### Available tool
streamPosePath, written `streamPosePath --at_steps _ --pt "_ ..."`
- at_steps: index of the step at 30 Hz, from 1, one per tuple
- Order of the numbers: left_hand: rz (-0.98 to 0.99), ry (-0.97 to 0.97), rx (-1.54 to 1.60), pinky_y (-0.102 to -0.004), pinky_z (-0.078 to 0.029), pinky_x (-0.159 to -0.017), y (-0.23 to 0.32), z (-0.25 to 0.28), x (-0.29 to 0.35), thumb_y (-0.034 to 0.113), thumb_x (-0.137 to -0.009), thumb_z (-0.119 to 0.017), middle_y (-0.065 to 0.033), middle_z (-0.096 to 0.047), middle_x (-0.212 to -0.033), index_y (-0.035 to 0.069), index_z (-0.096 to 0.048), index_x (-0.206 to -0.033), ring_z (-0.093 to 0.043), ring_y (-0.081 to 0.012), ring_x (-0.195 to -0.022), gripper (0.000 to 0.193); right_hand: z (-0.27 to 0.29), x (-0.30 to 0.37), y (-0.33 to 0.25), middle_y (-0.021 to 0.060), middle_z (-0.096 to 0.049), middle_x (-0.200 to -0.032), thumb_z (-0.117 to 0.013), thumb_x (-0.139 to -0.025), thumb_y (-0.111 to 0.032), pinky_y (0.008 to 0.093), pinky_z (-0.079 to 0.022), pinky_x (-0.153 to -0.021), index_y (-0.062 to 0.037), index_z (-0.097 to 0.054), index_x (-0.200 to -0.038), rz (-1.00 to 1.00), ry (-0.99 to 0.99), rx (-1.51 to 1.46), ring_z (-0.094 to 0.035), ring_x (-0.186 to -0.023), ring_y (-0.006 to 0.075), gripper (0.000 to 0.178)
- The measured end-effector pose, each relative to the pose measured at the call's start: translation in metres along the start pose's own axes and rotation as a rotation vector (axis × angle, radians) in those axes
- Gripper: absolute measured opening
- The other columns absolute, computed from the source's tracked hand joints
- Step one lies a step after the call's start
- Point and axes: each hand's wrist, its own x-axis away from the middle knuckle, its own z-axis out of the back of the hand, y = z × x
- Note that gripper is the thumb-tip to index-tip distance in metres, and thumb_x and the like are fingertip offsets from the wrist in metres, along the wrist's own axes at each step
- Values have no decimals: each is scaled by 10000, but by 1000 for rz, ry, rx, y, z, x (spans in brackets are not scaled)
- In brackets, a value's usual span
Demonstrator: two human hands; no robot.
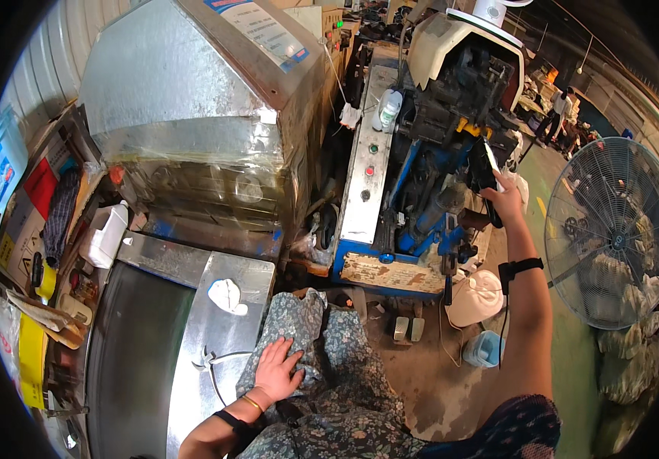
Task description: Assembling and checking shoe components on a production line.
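Observation:
My left hand (277, 371) lies flat with its fingers spread on the floral cloth (299, 325) over my lap, holding nothing. To its left, a pair of pliers (207, 358) with pale handles rests on a shiny metal ledge. My right arm reaches forward, and my right hand (506, 200) is closed around a black shoe-like piece (482, 167) with a pale strip along its edge. That piece is at the right side of a blue machine (421, 241) with dark working parts; its lower part is partly covered by my fingers.
A dark conveyor belt (142, 344) runs at left, below a large metal hood (169, 84). A control panel (370, 164) with buttons carries a clear bottle (387, 109). At right stand a big fan (616, 233), a white jug (473, 298) and a blue bucket (483, 349). Pedals (408, 329) sit below the machine.

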Motion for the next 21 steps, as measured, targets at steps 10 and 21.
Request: streamPosePath --at_steps 10,21 --pt "-29 -21 -40 -505 -288 -1132 7 -6 -9 308 -821 -675 -174 -493 -1406 136 -655 -1212 -406 -374 -1357 428 -55 44 -58 252 -266 -1560 -682 -797 -409 493 -361 -1098 -291 -464 -1459 -20 42 656 -386 -1317 503 706" --pt "-81 -18 -81 -509 -312 -1118 11 -16 -9 325 -817 -688 -151 -514 -1387 151 -667 -1197 -420 -365 -1346 419 -53 30 -53 250 -312 -1540 -702 -787 -366 494 -347 -1112 -277 -513 -1426 -85 93 479 -347 -1363 483 673"
